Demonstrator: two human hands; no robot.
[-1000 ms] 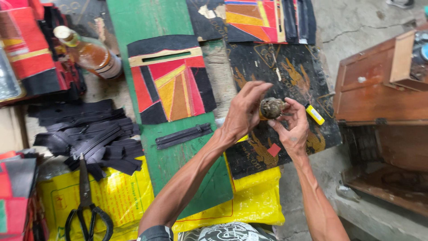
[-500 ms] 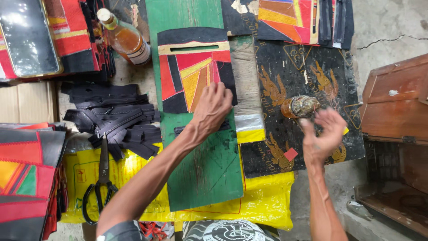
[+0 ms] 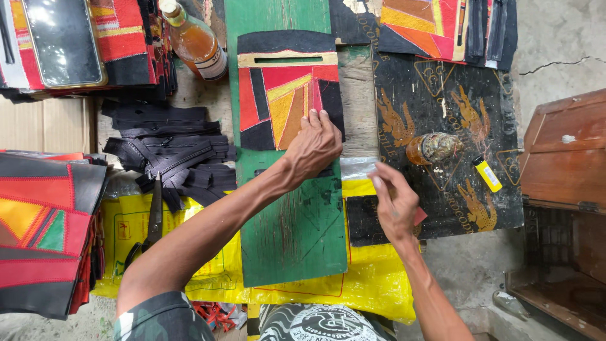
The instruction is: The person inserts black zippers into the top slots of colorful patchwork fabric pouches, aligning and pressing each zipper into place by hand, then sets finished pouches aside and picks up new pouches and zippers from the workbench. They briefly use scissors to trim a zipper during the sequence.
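A: Starting at the left, what is lying there?

B: A stack of red, yellow and black patchwork pieces (image 3: pixel 47 221) is sitting at the edge, with a heap of black zippers (image 3: pixel 167 155) beside it and scissors (image 3: pixel 151 221) resting on a yellow plastic sheet (image 3: pixel 208 252). An amber bottle (image 3: pixel 192 38) is standing above them.

A: And the left hand?

B: The left hand (image 3: pixel 312 148) is lying flat, fingers spread and together with nothing gripped, pressing on the lower edge of the patchwork panel (image 3: pixel 287 95). That panel is resting on the green board (image 3: pixel 297 233) in the middle of the surface.

A: A second ago both hands were up around a small jar, weren't they?

B: Yes. Now the jar (image 3: pixel 432 148) is standing alone on the black printed sheet (image 3: pixel 442 101), well apart from both hands, next to a small yellow tube (image 3: pixel 488 173). So the jar seems to be set aside and the attention is shifting to the panel.

A: The right hand?

B: The right hand (image 3: pixel 394 202) is hovering over the board's right edge, fingers loosely curled and empty, one fingertip (image 3: pixel 377 183) raised. A wooden box (image 3: pixel 562 164) is sitting farthest right.
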